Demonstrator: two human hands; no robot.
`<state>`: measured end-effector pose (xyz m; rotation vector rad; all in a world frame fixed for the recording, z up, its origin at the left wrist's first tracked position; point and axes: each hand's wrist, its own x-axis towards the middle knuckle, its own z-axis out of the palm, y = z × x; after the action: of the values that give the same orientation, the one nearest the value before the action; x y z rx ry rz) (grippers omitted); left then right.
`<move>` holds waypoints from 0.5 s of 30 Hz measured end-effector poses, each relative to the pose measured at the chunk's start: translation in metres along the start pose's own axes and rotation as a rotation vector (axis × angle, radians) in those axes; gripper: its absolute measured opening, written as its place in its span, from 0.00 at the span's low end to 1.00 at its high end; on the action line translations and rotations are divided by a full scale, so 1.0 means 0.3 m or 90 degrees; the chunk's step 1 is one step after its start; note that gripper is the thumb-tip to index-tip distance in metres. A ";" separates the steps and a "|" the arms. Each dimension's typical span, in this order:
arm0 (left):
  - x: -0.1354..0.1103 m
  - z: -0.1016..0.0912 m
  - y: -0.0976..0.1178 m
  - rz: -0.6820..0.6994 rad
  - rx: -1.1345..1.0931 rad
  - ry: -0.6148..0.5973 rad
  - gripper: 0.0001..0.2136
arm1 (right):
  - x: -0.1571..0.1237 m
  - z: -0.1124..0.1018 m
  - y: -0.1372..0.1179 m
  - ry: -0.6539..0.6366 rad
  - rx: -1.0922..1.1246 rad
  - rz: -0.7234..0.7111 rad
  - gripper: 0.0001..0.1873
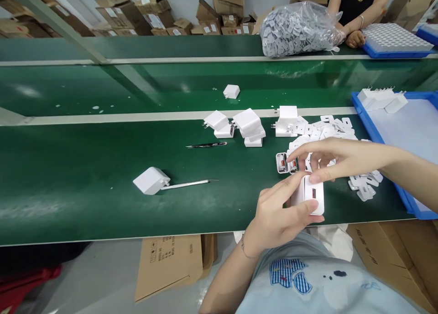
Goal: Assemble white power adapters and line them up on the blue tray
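Note:
My left hand (278, 216) grips a white charger block (312, 195) with a red-lined USB port facing up, near the table's front edge. My right hand (337, 158) hovers just above it, fingertips pinched close together over the port face; whether they hold a small part I cannot make out. Behind the hands lies a heap of small white plastic pieces (328, 131) and another charger face (283, 162) with a red port.
Several white chargers (248, 125) lie on the green table (85, 177), with black tweezers (207, 145), a thin tool (186, 184) and a lone charger (150, 180). A blue tray (376, 131) stands right. Across the belt, another person's hand (354, 39) rests by a bag (299, 29).

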<state>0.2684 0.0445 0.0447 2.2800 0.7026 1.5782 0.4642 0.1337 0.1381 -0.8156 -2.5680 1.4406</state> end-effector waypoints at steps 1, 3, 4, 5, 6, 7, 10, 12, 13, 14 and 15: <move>0.006 -0.004 0.007 0.008 0.016 -0.006 0.07 | -0.002 0.013 0.010 -0.024 0.034 -0.007 0.23; 0.021 -0.012 0.021 -0.010 0.041 -0.025 0.06 | -0.007 0.044 0.033 -0.051 0.108 -0.038 0.23; 0.028 -0.015 0.026 -0.032 0.046 -0.039 0.05 | -0.011 0.060 0.044 -0.051 0.141 -0.051 0.24; 0.034 -0.019 0.030 -0.056 0.044 -0.052 0.04 | -0.014 0.075 0.054 -0.044 0.168 -0.061 0.24; 0.039 -0.021 0.031 -0.069 0.032 -0.066 0.04 | -0.017 0.087 0.062 -0.033 0.187 -0.065 0.25; 0.042 -0.023 0.030 -0.065 0.011 -0.077 0.04 | -0.020 0.098 0.067 -0.015 0.197 -0.065 0.25; 0.037 -0.018 0.020 -0.057 -0.043 -0.036 0.09 | -0.022 0.118 0.065 0.107 0.194 -0.063 0.25; 0.025 -0.001 0.016 -0.150 -0.062 0.067 0.17 | -0.019 0.126 0.053 0.237 0.185 -0.065 0.23; 0.019 0.010 0.015 -0.224 -0.092 0.116 0.20 | -0.017 0.129 0.046 0.295 0.175 -0.072 0.22; 0.014 0.021 0.015 -0.294 -0.146 0.149 0.22 | -0.014 0.134 0.039 0.340 0.160 -0.085 0.20; 0.011 0.032 0.016 -0.352 -0.219 0.167 0.24 | -0.012 0.139 0.032 0.374 0.139 -0.108 0.18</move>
<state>0.2794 0.0425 0.0463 1.4842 0.9390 1.5757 0.4576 0.1038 0.1079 -0.8140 -1.9551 1.1809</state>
